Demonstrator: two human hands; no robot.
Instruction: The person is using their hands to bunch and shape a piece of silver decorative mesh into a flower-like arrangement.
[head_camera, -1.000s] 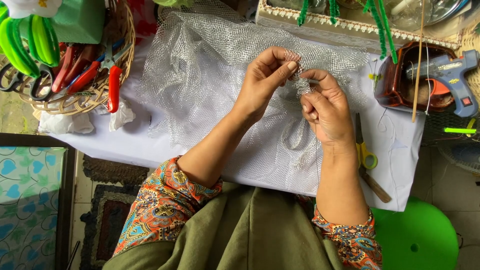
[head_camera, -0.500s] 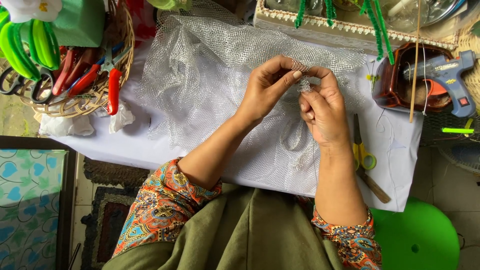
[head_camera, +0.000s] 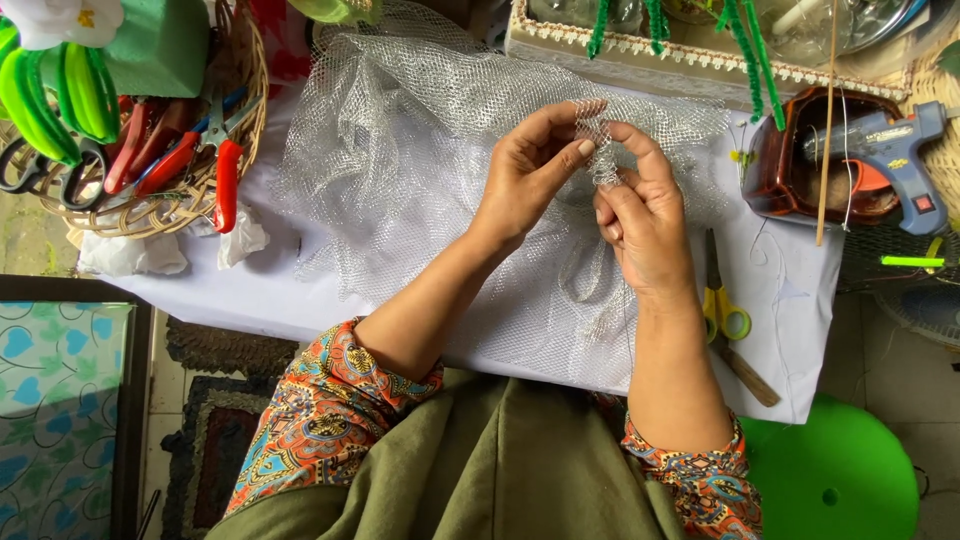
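A sheet of silver mesh netting (head_camera: 400, 160) lies bunched across a white-covered table (head_camera: 270, 295). My left hand (head_camera: 525, 180) pinches a gathered fold of the mesh between thumb and fingers. My right hand (head_camera: 645, 220) grips the same gathered bit from the right, fingers curled around it. Both hands meet above the middle of the table, touching each other over the mesh.
A wicker basket (head_camera: 200, 200) with red-handled pliers and scissors stands at the left. Yellow-handled scissors (head_camera: 722, 300) lie by my right wrist. A blue glue gun (head_camera: 880, 140) rests on a brown bowl at the right. Green pipe cleaners (head_camera: 745, 50) hang over a trimmed box. A green stool (head_camera: 840, 480) sits below.
Both hands have shifted slightly toward the far side, and the pinched mesh is gathered tighter between the fingers.
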